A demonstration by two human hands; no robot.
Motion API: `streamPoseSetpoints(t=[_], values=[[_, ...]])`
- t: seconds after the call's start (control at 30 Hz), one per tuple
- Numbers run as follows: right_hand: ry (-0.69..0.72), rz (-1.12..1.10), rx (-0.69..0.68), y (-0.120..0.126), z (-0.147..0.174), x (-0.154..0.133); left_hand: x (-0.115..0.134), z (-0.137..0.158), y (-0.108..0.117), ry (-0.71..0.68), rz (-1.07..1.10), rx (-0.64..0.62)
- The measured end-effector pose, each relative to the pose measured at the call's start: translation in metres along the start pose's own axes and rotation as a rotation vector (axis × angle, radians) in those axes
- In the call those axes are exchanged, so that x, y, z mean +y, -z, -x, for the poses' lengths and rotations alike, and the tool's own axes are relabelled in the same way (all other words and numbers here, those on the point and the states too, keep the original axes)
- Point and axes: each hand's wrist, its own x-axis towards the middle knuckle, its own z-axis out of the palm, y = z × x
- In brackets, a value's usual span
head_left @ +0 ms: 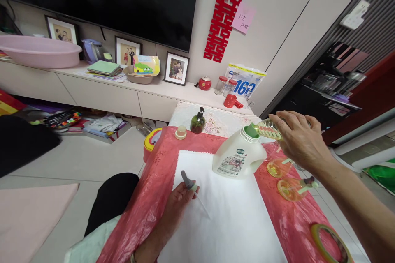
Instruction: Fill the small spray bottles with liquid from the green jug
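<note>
My left hand (pixel 180 198) grips a grey pump head (pixel 187 180) by its collar, and its thin dip tube (pixel 202 205) slants down over the white sheet. In my right hand (pixel 298 131) is a clear ribbed bottle (pixel 269 130), tipped nearly on its side with yellowish liquid inside. Its mouth meets the green spout (pixel 252 130) of a large cream jug (pixel 238 156), which stands upright on the sheet's far right part. My right fingers cover much of the bottle. Whether liquid is flowing cannot be made out.
Two bottles of yellow liquid, a nearer one (pixel 288 190) and a farther one (pixel 276 168), stand right of the jug. A tape roll (pixel 331 243) lies at the near right. Farther back are a green pump bottle (pixel 197 121) and a cream cap (pixel 180 132). White paper (pixel 228 222) covers the red tablecloth (pixel 145 205).
</note>
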Motion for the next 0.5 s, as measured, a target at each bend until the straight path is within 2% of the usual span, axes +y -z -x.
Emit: streamPoseSetpoints(t=[0.5], values=[[0.038,0.022,0.01,0.0023,-0.0047,0.0014,-0.0009,-0.0002,0.0002,-0.031,-0.027,-0.007]])
